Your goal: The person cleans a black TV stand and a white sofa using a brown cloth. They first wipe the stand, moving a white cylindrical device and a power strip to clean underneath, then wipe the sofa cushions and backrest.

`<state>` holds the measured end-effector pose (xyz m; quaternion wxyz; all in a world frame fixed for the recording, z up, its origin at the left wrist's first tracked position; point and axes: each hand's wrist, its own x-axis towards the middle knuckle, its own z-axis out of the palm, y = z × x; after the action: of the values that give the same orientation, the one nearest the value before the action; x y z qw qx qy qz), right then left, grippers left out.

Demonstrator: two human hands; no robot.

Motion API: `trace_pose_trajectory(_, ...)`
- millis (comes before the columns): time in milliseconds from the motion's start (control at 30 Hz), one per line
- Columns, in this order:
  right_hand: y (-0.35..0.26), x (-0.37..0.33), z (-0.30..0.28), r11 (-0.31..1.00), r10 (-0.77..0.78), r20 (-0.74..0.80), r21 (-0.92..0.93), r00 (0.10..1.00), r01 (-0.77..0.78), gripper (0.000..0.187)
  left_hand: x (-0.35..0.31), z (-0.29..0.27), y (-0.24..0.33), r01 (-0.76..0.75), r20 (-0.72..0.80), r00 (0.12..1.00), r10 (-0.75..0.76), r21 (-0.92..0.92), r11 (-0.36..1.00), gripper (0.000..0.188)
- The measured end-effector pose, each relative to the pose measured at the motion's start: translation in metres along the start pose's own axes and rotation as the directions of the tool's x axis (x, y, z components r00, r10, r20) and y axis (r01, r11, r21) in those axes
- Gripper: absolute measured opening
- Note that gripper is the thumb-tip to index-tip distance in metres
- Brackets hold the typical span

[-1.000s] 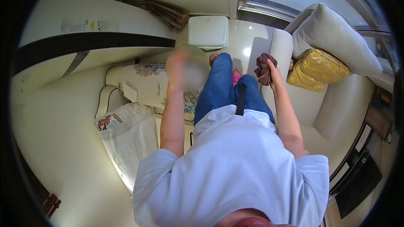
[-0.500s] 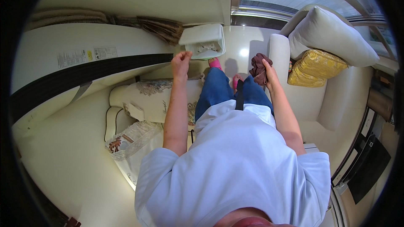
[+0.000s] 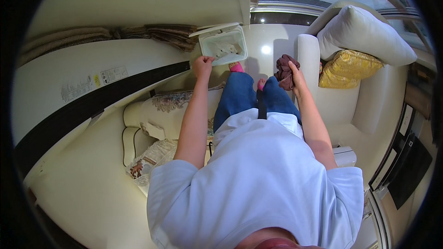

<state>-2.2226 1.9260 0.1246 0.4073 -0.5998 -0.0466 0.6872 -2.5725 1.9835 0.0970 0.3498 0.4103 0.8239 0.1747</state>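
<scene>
My right hand (image 3: 298, 75) grips a bunched, dark maroon cloth (image 3: 286, 72) in front of my right thigh. My left hand (image 3: 203, 66) is closed in a pinch beside the near left edge of a white bin (image 3: 245, 46). Whatever sits between its fingers, if anything, is too small to make out. The bin's lid (image 3: 217, 29) stands raised along the far side, and crumpled white scraps (image 3: 227, 49) lie inside.
A white armchair (image 3: 308, 55) with a pale pillow (image 3: 364, 34) and a gold cushion (image 3: 350, 69) is at the right. On the left a long white appliance-like panel (image 3: 60, 71) reaches toward the bin. A patterned cloth-covered seat (image 3: 161, 113) lies below my left forearm.
The bin's lid has swung back and more of the inside shows. My left hand has shifted slightly toward the bin. The maroon cloth stays in my right hand.
</scene>
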Motion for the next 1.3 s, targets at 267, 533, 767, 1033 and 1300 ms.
trace_pose_trajectory(267, 0.022, 0.005, -0.016, 0.999, -0.023, -0.074, 0.028, 0.997, 0.025, 0.05, 0.05, 0.014, -0.028, -0.133, 0.103, 0.989, 0.102, 0.363, 0.922, 0.027)
trace_pose_trajectory(533, 0.044, -0.009, -0.033, 0.989, -0.109, -0.206, 0.071, 0.972, 0.126, 0.048, 0.059, 0.021, 0.024, -0.243, 0.427, 0.904, -0.011, 0.536, 0.809, 0.04)
trace_pose_trajectory(767, 0.05, -0.027, -0.041, 0.951, -0.095, -0.276, 0.26, 0.956, 0.17, 0.043, 0.044, 0.097, 0.039, -0.674, 0.391, 0.724, 0.569, 0.226, 0.703, 0.034)
trace_pose_trajectory(1033, 0.054, -0.056, -0.116, 0.857, 0.014, -0.346, 0.488, 0.938, 0.167, 0.036, -0.064, 0.222, 0.188, -0.829, 0.628, 0.389, 0.674, -0.081, 0.554, 0.029)
trace_pose_trajectory(1300, 0.133, -0.079, -0.256, 0.69, 0.059, -0.561, 0.621, 0.826, 0.373, 0.041, -0.158, 0.447, 0.329, -0.99, 0.614, 0.062, 0.787, -0.061, 0.126, 0.045)
